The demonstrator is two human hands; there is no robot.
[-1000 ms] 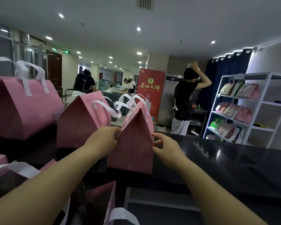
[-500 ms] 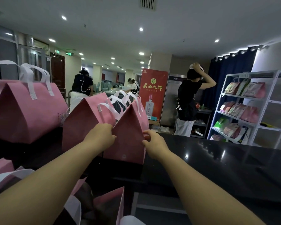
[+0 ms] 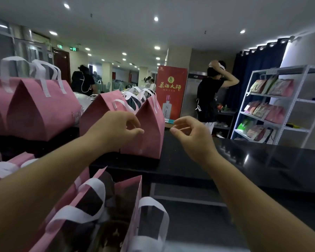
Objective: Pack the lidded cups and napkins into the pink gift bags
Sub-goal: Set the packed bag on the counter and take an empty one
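Left hand [image 3: 116, 130]: fingers loosely curled, thumb and forefinger stretched forward, nothing held. Lies in front of the left edge of the nearest pink gift bag [image 3: 147, 137]; contact with it cannot be told.

Right hand [image 3: 191, 133]: also loosely curled and holding nothing, raised just to the right of the same bag and apart from it.

Between the two hands, that bag: upright on the black counter [image 3: 244, 160], close to its near edge, top folded to a peak, white handles standing up. Right behind and to its left, touching it, a second bag [image 3: 98, 115] of the same kind. At the counter's left end, well apart, two large bags [image 3: 38, 110] with white handles.

Below the forearms, nearest the camera, open bags [image 3: 133, 202] with white handles flopped over; contents too dark to tell.

Beyond the counter, a red banner [image 3: 172, 91] with yellow Chinese characters ending in 大師, above a pictured bottle. Farther left, a green exit sign [image 3: 73, 49] over a doorway. At right, a white rack [image 3: 302, 122] with pink and green packs. Beside the banner, a person [image 3: 209, 99] in a black top, hands raised to the head.
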